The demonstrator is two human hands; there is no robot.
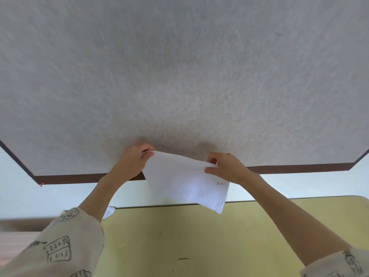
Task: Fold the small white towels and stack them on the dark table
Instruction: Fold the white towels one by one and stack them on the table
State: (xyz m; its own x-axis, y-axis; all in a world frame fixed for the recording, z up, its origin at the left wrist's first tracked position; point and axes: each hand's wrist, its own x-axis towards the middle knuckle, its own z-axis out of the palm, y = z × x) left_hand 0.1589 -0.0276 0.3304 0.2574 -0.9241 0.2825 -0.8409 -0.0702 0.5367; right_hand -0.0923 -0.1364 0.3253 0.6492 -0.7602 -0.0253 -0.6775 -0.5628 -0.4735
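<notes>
A small white towel hangs in the air over the near edge of the big grey-topped table, which has a dark brown rim. My left hand pinches the towel's upper left corner. The upper right corner is held by my right hand. The cloth droops between them, and its lower edge hangs down over the gap to the yellow table. A tiny red mark shows near the towel's right side.
The yellow table lies close to me, below both forearms. A bit of another white cloth peeks out at its far left corner, behind my left arm. A pale floor gap separates the two tables. A small red item sits at the grey table's near left corner.
</notes>
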